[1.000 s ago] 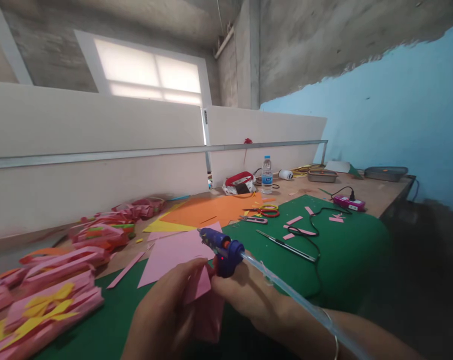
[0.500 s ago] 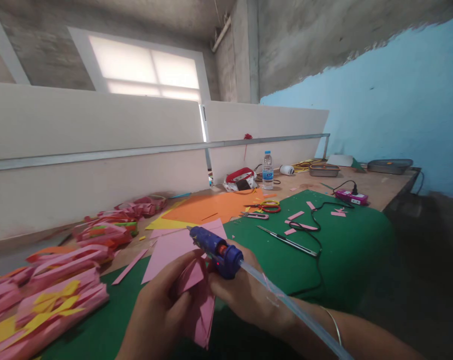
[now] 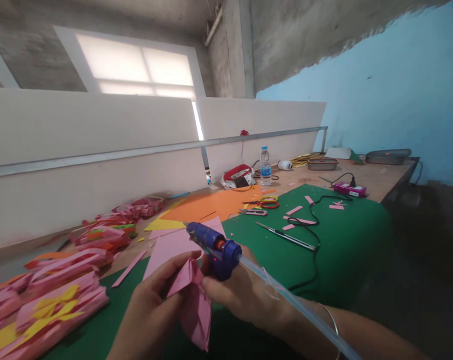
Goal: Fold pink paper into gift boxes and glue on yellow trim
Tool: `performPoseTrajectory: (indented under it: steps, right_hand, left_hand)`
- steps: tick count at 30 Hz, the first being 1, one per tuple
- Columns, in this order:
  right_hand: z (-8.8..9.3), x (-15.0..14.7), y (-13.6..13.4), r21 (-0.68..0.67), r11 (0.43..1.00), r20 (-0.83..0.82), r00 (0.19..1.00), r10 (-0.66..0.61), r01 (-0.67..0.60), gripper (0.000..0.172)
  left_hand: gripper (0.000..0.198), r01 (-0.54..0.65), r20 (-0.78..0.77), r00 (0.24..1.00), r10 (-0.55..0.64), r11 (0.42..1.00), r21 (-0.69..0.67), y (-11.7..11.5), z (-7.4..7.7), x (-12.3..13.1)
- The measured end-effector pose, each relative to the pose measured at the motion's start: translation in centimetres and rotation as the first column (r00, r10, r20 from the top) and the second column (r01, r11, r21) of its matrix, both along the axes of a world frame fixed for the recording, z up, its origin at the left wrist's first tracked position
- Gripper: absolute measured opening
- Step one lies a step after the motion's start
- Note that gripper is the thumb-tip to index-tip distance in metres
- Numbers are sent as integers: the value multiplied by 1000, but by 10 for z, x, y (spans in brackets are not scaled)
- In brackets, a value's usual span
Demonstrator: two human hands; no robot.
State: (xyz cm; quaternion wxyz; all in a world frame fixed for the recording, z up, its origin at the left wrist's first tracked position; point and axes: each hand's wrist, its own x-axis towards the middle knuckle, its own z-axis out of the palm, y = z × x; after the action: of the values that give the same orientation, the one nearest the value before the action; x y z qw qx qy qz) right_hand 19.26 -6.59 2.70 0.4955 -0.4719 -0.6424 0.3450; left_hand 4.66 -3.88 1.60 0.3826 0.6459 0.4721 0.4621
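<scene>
From the head camera, two hands work above the near edge of the tabletop [image 3: 376,178]. The left hand [image 3: 153,302] pinches one folded pink paper piece [image 3: 196,317]; the right hand [image 3: 245,295] is wrapped around one blue glue gun [image 3: 211,245], its thumb against that piece. One clear glue stick [image 3: 297,303] runs back from the gun over the right forearm; the nozzle points toward the tabletop's back edge.

Beneath, one green sheet [image 3: 346,245] rounds down at the tabletop's right edge, its widest bare stretch lying right of the long silver cutter [image 3: 286,236] and black cord [image 3: 315,260]. One short pink cutter [image 3: 254,213] lies near the orange sheet [image 3: 196,207], with the red-and-yellow-handled scissors [image 3: 273,205] just behind.

One bottle [image 3: 265,171] stands upright near the back edge. Two boxes, one smaller [image 3: 322,164] and one larger [image 3: 388,157], sit toward the far right corner; one magenta socket [image 3: 349,189] is near the right edge. Overlapping pink paper bundles [image 3: 95,287], too jumbled to count, crowd the left side.
</scene>
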Motion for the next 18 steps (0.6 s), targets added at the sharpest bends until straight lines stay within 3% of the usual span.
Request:
performPoseTrajectory:
  steps: [3, 7, 12, 18]
  right_hand:
    - [-3, -1, 0, 11, 1000, 9, 1000, 8, -8, 3]
    - [-11, -2, 2, 57, 998, -12, 1000, -19, 19, 15]
    - [-15, -5, 5, 100, 991, 49, 994, -95, 89, 15]
    - [-21, -8, 11, 84, 993, 3, 997, -83, 82, 15]
  left_hand:
    - [26, 56, -4, 998, -57, 994, -95, 2, 3, -3]
    - [22, 125, 9, 992, -125, 977, -171, 4, 5, -5]
    - [19, 122, 30, 992, -120, 987, -100, 4, 2, -4]
    - [12, 127, -20, 992, -128, 990, -68, 5, 6, -3]
